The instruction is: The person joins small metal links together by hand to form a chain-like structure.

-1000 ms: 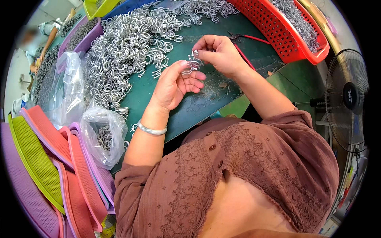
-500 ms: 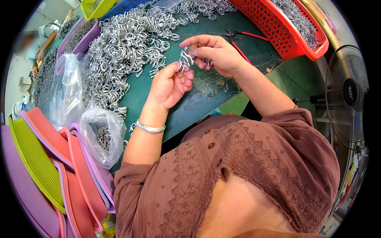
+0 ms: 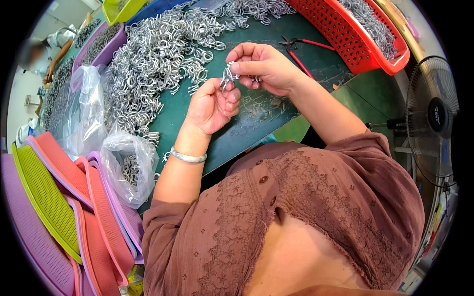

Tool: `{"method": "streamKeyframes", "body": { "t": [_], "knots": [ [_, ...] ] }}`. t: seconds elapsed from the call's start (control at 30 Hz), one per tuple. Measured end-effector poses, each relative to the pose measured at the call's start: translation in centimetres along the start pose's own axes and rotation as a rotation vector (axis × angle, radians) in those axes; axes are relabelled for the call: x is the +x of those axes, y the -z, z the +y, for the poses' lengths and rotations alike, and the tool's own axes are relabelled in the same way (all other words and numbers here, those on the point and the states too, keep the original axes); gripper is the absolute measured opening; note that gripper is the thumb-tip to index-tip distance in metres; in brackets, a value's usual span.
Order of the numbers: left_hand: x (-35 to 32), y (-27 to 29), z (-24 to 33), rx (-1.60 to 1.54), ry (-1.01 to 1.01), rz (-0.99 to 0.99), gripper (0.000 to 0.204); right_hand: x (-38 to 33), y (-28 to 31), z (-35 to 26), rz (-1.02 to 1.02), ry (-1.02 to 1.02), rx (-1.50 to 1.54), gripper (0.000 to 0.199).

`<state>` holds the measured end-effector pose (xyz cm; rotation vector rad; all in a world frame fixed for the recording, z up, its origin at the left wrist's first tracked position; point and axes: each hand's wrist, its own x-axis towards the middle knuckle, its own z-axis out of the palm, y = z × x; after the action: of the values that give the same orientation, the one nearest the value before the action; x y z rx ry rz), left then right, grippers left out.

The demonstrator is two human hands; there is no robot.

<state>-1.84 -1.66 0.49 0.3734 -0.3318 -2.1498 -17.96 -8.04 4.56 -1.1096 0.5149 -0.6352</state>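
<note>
Several small silvery metal ring clips (image 3: 227, 75) are pinched between my two hands above the green tabletop (image 3: 242, 129). My left hand (image 3: 213, 105) has its thumb and forefinger closed on their lower end, the other fingers curled in. From the right, my right hand (image 3: 266, 69) grips the upper end between thumb and forefinger. More metal shows under its curled fingers, partly hidden. Just beyond my left hand spreads a large heap of the same ring clips (image 3: 153, 64). Red-handled pliers (image 3: 300, 55) lie on the table past my right hand.
A red basket (image 3: 345, 42) of metal pieces stands far right, a purple basket (image 3: 106, 52) far left. Near the left edge are a clear plastic bag (image 3: 129, 170) with pieces and stacked coloured baskets (image 3: 44, 197). A fan (image 3: 434, 116) stands right. Another person (image 3: 58, 42) is far left.
The clips between my hands have tilted and shifted slightly left. My right fingers have closed in nearer my left thumb. The other person at the far left has shifted a little.
</note>
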Motion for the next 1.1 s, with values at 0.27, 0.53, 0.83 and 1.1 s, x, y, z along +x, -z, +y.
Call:
{"method": "streamKeyframes", "body": {
  "t": [0.27, 0.53, 0.83, 1.1],
  "knots": [
    [0.1, -0.1, 0.1, 0.033, -0.012, 0.048, 0.025, 0.0, 0.3, 0.1, 0.05, 0.008, 0.044, 0.015],
    [0.2, -0.1, 0.1, 0.169, -0.211, 0.121, 0.022, -0.7, 0.4, -0.2, 0.093, 0.073, -0.062, 0.019],
    [0.2, -1.2, -0.6, 0.507, -0.494, 0.264, 0.01, -0.9, 1.3, 0.4, 0.007, 0.111, -0.095, 0.022],
    [0.6, -1.8, -1.9, 0.926, -0.777, 0.402, 0.008, -0.7, 1.2, 1.0, 0.019, 0.096, -0.059, 0.029]
  ]
}}
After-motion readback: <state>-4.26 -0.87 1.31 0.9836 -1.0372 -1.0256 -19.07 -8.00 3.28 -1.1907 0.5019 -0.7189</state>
